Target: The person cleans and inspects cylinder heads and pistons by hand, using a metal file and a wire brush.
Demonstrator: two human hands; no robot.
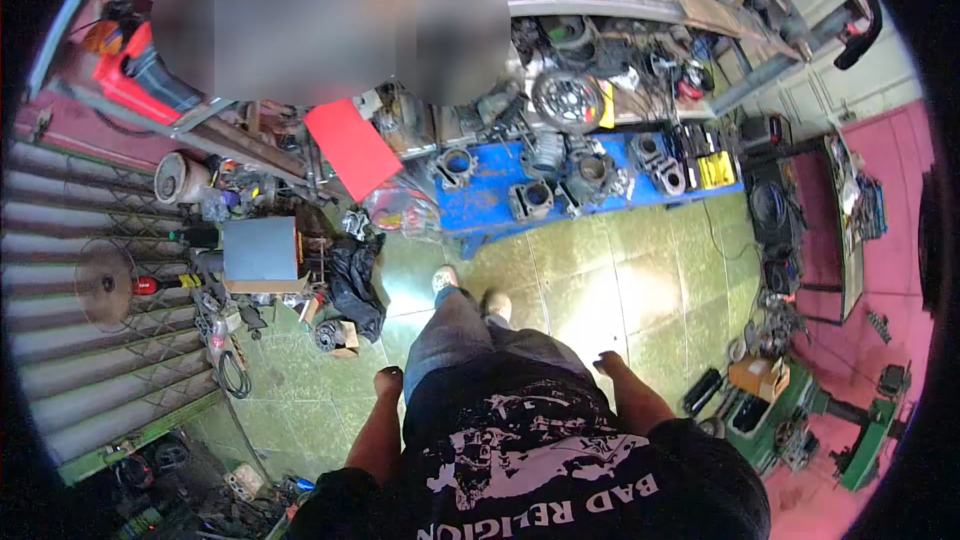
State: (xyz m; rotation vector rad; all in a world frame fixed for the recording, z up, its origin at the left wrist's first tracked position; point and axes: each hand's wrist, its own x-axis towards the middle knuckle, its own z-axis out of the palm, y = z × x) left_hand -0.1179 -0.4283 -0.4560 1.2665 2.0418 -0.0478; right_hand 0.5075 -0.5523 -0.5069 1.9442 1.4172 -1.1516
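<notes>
My left hand (388,381) hangs beside my left hip over the green tiled floor (310,425). Its fingers look curled in, and nothing shows in them. On the other side, my right hand (608,364) hangs loosely by my hip with thumb and fingers slightly apart, holding nothing visible. Neither hand touches anything around it. Ahead of my feet stands a low blue bench (480,205) bearing several metal engine cylinders, one of them a cylinder (531,199) near its front edge. A black plastic bag (356,285) lies on the floor forward of my left hand.
A grey-topped box (260,248) and loose parts stand at left, near a fan (105,284). Behind the bench, a cluttered shelf holds a wheel (567,101). At right are a cardboard box (758,377) and green machine (858,430). A blurred patch hides the upper left.
</notes>
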